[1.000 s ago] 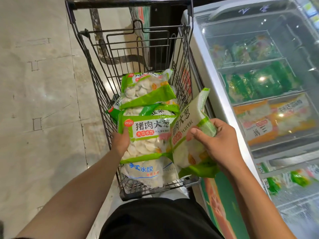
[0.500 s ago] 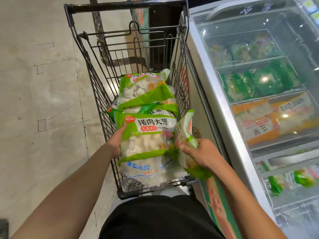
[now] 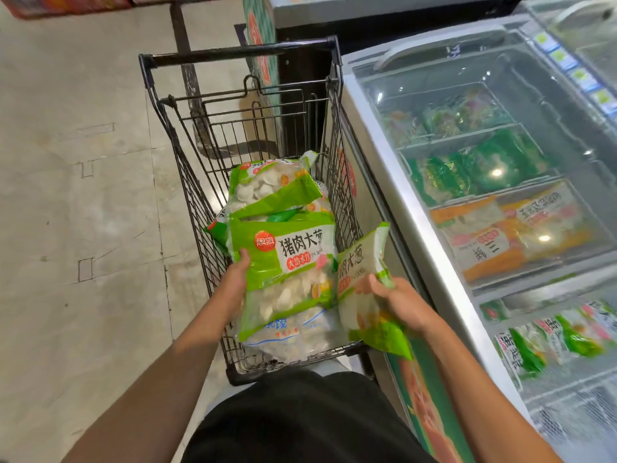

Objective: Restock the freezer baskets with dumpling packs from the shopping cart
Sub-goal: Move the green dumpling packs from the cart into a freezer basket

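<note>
A black wire shopping cart stands in front of me with several dumpling packs piled inside. My left hand grips the left edge of a green and clear dumpling pack lying on top of the pile. My right hand holds a second green dumpling pack upright over the cart's right rim, beside the freezer. Under these lies a white and blue pack, and another green pack sits further back.
The chest freezer on the right has glass lids over baskets of green packs, orange packs and, nearest me, mixed green packs. Bare tiled floor lies to the left. A dark display base stands beyond the cart.
The view has pulled back and tilted up. My right hand has lifted its pack up out of the cart toward the freezer side. My left hand keeps its grip on the top pack.
</note>
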